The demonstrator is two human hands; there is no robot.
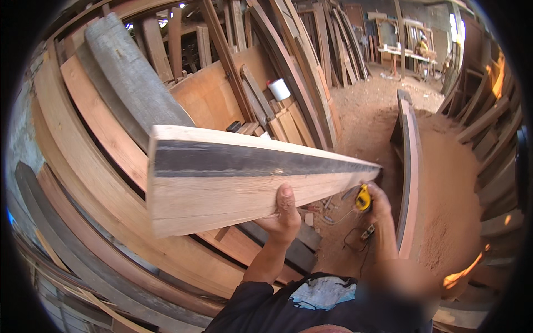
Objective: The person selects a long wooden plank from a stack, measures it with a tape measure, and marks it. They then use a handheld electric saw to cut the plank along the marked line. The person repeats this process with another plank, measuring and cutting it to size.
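Observation:
A long pale wooden board (222, 202) with a dark stripe along its face stretches across the middle, its wide end to the left and its far end narrowing to the right. My left hand (284, 215) grips its lower edge, with the thumb laid up against the face and the other fingers hidden beneath. Close to the board's narrow end, my right hand (380, 202) is closed round a yellow and black tape measure (363, 198). Whether any tape is drawn out along the board cannot be made out.
Stacked planks (105, 183) fill the left side, and upright boards (294, 61) lean at the back beside a white bucket (278, 89). A long beam (412, 166) stands right of me on the sawdust floor (449, 211). A distant person (424, 45) is near a table.

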